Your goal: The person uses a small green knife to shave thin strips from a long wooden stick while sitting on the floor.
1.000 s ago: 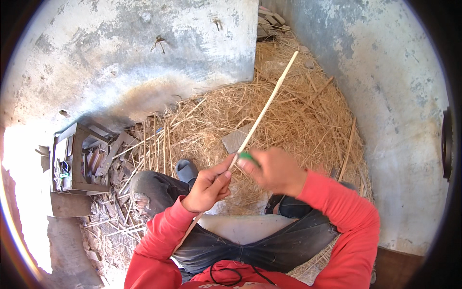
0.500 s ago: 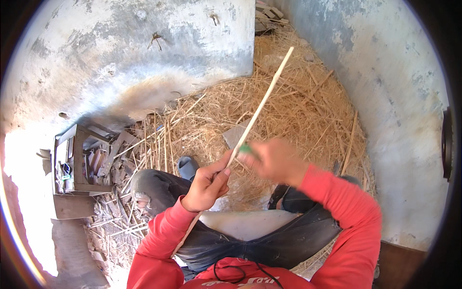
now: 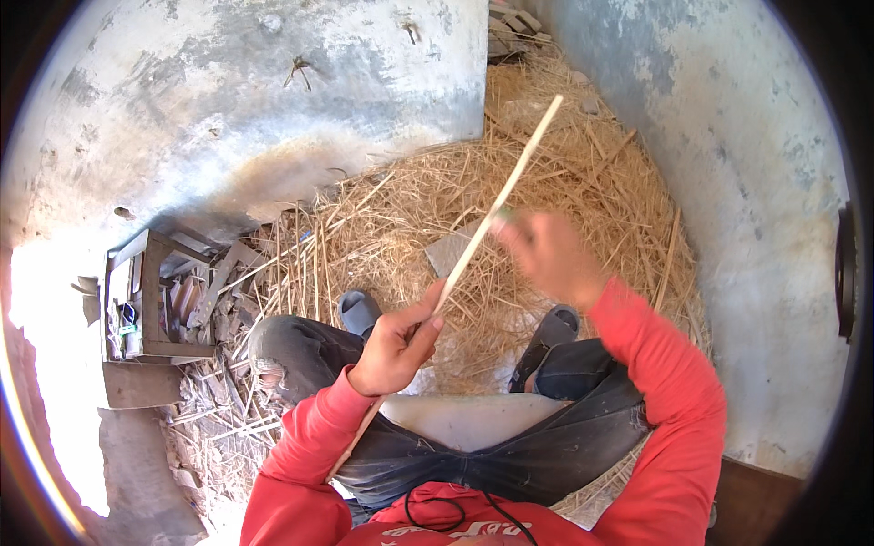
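Note:
A long, thin, pale wooden stick point(image 3: 523, 164) slants from my lap up and away to the right. My left hand point(image 3: 399, 344) is closed round it near its middle, thumb along the top. The stick's lower part runs under my left wrist and shows again beside my thigh. My right hand point(image 3: 553, 259), smeared by motion, is closed at the stick's upper half. A small green thing point(image 3: 504, 214) peeks out at its fingertips against the stick; most of it is hidden, so its kind is unclear.
Straw-like shavings and thin strips point(image 3: 592, 209) cover the floor ahead. A wooden frame box point(image 3: 146, 300) with scraps stands at the left. Worn plastered walls point(image 3: 728, 182) rise on the right and far left. Grey sandals point(image 3: 549, 341) are on my feet, before my bent knees.
My right hand has moved up and away along the stick with the green thing, from near my left hand to the upper half. My left hand and the stick have hardly moved.

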